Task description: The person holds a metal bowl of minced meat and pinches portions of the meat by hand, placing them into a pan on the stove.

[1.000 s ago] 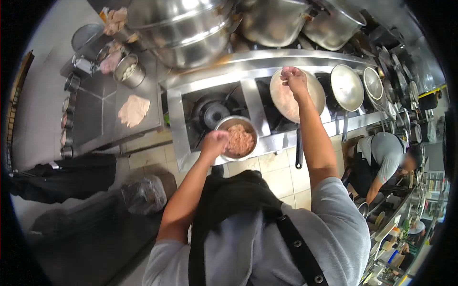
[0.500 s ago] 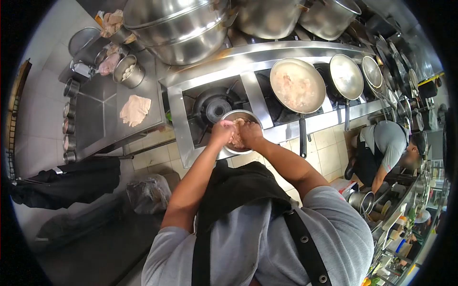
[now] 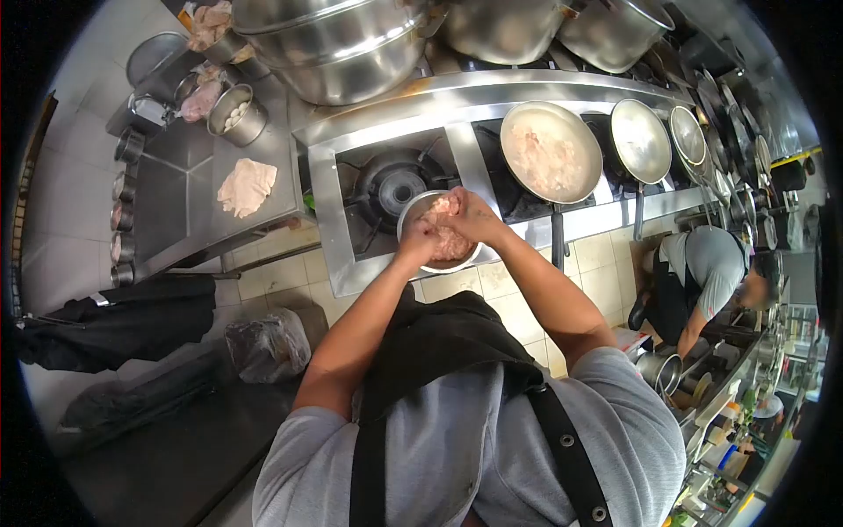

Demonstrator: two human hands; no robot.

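Observation:
A round metal pot (image 3: 405,216) stands at the front edge of the stove, holding a heap of small pale-pink raw meat pieces (image 3: 449,245). My left hand (image 3: 418,241) reaches in from the left, its fingers curled around some of the meat. On the other side, my right hand (image 3: 475,220) bends over the heap, fingers closed on meat near the far rim. Its fingertips are partly hidden. The two hands are apart, with meat showing between them.
Behind the pot is a burner (image 3: 400,186). To its right sit a frying pan (image 3: 551,149) with pale meat pieces and a smaller pan (image 3: 640,140). Raw poultry skin (image 3: 247,187) lies on the left steel counter (image 3: 167,206). A co-worker (image 3: 702,272) bends down at right.
My hands have moved apart from close together over the meat. The left has come nearer to me; the right has turned at the wrist and lifted toward the far rim, uncovering more meat.

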